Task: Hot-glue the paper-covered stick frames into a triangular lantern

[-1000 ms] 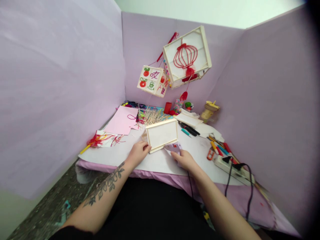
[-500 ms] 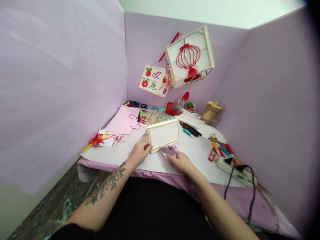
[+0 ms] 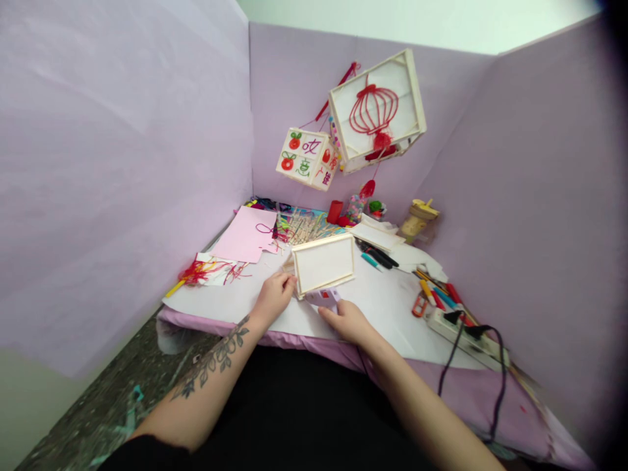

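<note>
Though aslant, frame point(image 3: 325, 263) against left hand point(image 3: 275, 298).

Black top point(image 3: 294, 405), seemingly short-sleeved; dark leafy tattoo point(image 3: 218, 360), left forearm point(image 3: 196, 418).

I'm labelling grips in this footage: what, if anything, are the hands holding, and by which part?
The right hand holds the lilac glue gun by its handle; the left hand holds the white-panelled wooden frame near its lower left corner.

Hanging lanterns point(image 3: 377, 108), far, two; glue gun point(image 3: 324, 297), one; held box frame point(image 3: 324, 263), one. Pink sheet point(image 3: 240, 237), left, one; cup point(image 3: 417, 221), far right, one; power strip point(image 3: 440, 325), right, one.
</note>
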Motion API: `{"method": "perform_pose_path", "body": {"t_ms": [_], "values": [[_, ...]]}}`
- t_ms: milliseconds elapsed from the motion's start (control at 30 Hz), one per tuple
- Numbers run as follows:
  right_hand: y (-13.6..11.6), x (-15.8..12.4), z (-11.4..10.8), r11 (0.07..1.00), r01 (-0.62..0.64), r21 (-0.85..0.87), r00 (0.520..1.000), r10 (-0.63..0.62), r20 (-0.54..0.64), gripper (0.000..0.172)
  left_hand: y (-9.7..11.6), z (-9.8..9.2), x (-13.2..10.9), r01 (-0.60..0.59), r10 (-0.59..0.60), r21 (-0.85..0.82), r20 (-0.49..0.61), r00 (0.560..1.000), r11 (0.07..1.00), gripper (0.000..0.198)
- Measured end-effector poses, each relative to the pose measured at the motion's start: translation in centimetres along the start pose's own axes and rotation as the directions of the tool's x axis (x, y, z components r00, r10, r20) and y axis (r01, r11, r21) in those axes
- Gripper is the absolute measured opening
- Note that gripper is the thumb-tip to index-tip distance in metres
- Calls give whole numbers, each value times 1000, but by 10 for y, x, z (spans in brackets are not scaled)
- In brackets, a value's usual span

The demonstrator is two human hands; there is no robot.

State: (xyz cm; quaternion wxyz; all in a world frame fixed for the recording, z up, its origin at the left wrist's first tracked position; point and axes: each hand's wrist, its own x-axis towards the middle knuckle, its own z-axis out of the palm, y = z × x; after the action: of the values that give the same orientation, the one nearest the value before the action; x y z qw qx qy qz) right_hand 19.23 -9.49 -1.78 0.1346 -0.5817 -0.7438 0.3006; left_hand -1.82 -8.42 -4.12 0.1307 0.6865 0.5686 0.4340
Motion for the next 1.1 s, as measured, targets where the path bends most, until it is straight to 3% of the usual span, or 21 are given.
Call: {"method": "perform_pose_path", "body": {"t_ms": [400,600,667,833,1000,1100], "values": [[-3,0,7,994,29,105,999,-34,40,36,1,-1,0,18,-19,-19,-7,1000,1000,25],[9,-1,-2,941,53,334,992,-88,90,30,-1,-1,1,53,-55,-60,-28,998,997,27],[23,-1,-8,883,49,466,994,-89,63,34,-1,0,3,68,-70,-76,-29,997,995,27],[60,-7,-18,650,89,755,990,26,-139,41,-1,5,7,93,-92,-97,12,996,991,21],[72,-14,-23,418,176,891,958,137,-254,38,0,8,10,126,-124,-88,32,992,988,22],[77,-14,-26,338,215,916,933,205,-295,40,0,7,11,141,-139,-95,29,990,985,26]]}}
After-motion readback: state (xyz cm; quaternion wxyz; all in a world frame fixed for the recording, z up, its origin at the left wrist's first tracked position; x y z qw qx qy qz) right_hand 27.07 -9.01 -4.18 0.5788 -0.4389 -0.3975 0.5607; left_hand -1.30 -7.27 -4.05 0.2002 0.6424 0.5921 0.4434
